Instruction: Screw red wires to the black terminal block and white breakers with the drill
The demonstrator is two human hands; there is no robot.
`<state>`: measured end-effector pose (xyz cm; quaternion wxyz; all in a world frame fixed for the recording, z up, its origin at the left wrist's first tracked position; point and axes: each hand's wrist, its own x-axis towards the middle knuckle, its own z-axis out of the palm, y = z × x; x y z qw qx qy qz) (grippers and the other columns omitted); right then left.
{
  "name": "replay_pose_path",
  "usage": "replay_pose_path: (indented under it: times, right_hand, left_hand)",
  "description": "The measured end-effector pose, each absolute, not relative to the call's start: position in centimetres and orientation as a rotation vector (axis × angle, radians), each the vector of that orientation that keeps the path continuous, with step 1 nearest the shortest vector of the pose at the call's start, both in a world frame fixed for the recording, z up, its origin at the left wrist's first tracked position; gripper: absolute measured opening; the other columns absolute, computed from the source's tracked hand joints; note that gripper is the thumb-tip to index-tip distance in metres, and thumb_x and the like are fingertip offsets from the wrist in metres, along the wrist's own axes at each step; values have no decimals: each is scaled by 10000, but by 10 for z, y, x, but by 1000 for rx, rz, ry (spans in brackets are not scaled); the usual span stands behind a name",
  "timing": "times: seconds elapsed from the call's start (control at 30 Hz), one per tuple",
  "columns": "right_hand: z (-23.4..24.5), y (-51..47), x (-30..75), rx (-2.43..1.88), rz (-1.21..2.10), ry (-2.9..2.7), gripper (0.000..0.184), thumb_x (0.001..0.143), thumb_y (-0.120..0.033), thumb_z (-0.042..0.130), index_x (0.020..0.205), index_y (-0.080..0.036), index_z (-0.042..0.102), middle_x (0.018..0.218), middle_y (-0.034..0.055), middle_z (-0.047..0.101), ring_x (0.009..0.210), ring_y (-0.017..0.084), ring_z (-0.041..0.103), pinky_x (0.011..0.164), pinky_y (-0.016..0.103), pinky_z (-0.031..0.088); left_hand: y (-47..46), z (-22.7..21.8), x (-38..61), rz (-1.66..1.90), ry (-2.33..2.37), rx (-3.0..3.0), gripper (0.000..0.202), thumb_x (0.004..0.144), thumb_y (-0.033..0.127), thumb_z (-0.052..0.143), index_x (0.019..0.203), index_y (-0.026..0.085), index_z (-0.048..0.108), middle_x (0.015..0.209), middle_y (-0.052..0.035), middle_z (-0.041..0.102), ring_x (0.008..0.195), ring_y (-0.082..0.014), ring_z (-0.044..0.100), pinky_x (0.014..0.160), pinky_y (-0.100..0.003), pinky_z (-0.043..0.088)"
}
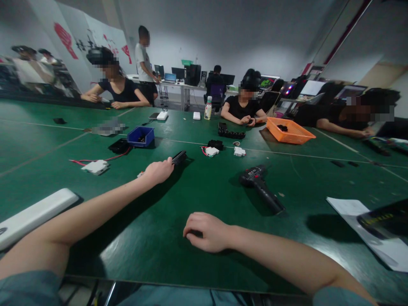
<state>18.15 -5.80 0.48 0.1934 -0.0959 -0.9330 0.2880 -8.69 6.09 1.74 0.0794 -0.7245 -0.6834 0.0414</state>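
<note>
We judge the work to be partway at most: our left hand [157, 171] has picked out a dark, narrow piece [179, 157], while the drill [263, 187] lies unused on the desk [223, 195]. Beyond the drill and to its left, a white module [212, 151] with a red lead and a second white block [239, 151] sit apart; much farther left of it lies another white unit [95, 167] trailing red wire. We see none of these joined to the held piece, and how much is left we cannot tell.

Our left hand grips that piece, well to the left of the drill. Our right hand [207, 231], nearer us than the drill, is loosely curled; its palm is hidden, so we cannot tell whether it encloses anything.

The drill is black with red accents and an angled handle. Beyond it, right, stands a flared orange basket [293, 137]; beyond it, left, a boxy blue bin [148, 138]. The green desk is glossy, throwing back light.
</note>
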Motion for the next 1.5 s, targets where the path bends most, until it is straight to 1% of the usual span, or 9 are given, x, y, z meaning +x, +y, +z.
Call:
replay_pose_path:
  times: [0.17,0.5,0.6,0.7,0.83,1.07,1.23,1.4,1.5]
  right_hand:
    - [5,-57,181,-269,802,-2608,121,909,-173,554,944,-155,668,890,69,667,849,177,606,823,298,492]
    - [6,-61,181,-287,811,-2630,126,922,-178,542,966,-165,660,906,71,670,862,179,608,843,310,491]
    - [7,-61,181,-291,808,-2638,120,920,-174,546,962,-166,658,903,70,669,864,179,606,843,309,492]
    - [8,-61,180,-295,796,-2644,118,923,-176,544,959,-172,656,895,66,665,852,176,601,830,306,496]
    - [6,-60,180,-289,790,-2649,123,933,-184,532,963,-179,651,903,65,667,861,176,603,827,307,498]
    - [5,-61,179,-279,786,-2642,120,937,-185,530,962,-175,647,914,60,669,879,163,613,846,292,494]
    - [2,-36,190,-440,481,-2698,127,913,-192,556,1002,-198,648,980,71,662,903,192,600,836,337,492]
    - [6,30,231,-871,3,-2584,199,912,-180,530,1074,-185,645,1127,132,620,1061,264,566,910,426,469]
    - [5,64,260,-1181,-308,-2500,224,921,-201,516,1096,-162,651,1191,153,596,1116,288,542,945,430,439]
  left_hand:
    - [57,14,-128,16,-2307,-2008,502,1006,445,209,1189,94,518,1074,-232,695,943,-354,715,804,-446,540]
    - [55,1,-145,-200,-2481,-1882,541,982,525,212,1126,123,543,996,-193,704,911,-385,698,763,-486,527]
    - [54,-2,-147,-287,-2374,-1887,515,977,496,253,1165,110,537,1089,-204,665,983,-362,673,779,-451,524]
    - [55,1,-146,-336,-2182,-1925,503,957,434,318,1297,102,482,1245,-216,582,1101,-350,614,801,-423,517]
    - [62,9,-137,-329,-2017,-2006,609,910,418,411,1452,142,374,1391,-208,471,1170,-361,550,845,-444,498]
    - [73,6,-134,-355,-1989,-2041,504,901,318,417,1381,179,490,1400,-176,478,1157,-338,561,872,-447,480]
    - [68,-1,-140,-369,-2032,-2053,552,888,293,403,1430,191,436,1489,-156,415,1146,-326,572,783,-407,518]
    - [67,-4,-142,-351,-2092,-2082,681,829,255,444,1498,179,345,1559,-164,324,1181,-335,548,796,-410,533]
    - [68,-6,-144,-345,-2087,-2102,710,821,243,447,1515,168,316,1572,-164,302,1205,-345,534,805,-421,543]
